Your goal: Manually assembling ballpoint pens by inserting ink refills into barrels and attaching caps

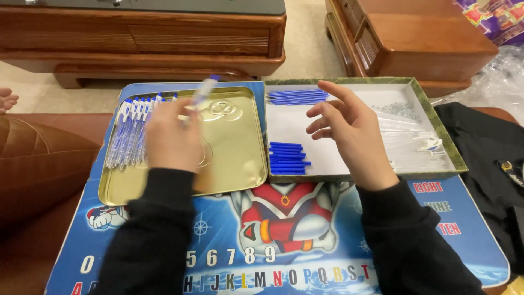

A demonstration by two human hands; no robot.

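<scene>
We held a clear-barrelled ballpoint pen with a blue cap (201,94) pinched in the fingers of our left hand (170,136), tilted up and away over the shallow gold metal tray (240,158); the hand was blurred, so we could not tell exactly which fingers gripped it. A row of finished blue-and-clear pens (131,128) lay side by side along the tray's left part, packed so that they kept neat, leaving the tray's right half bare. Our right hand (349,131) hovered with fingers loosely spread, holding nothing, over the white-lined green cardboard box lid (436,117), just beside two heaps of loose blue pen parts (287,157), one by its far wall and one by its near wall. Tray and box sat edge to edge on the printed blue play board (218,240), whose near part offered room.
</scene>
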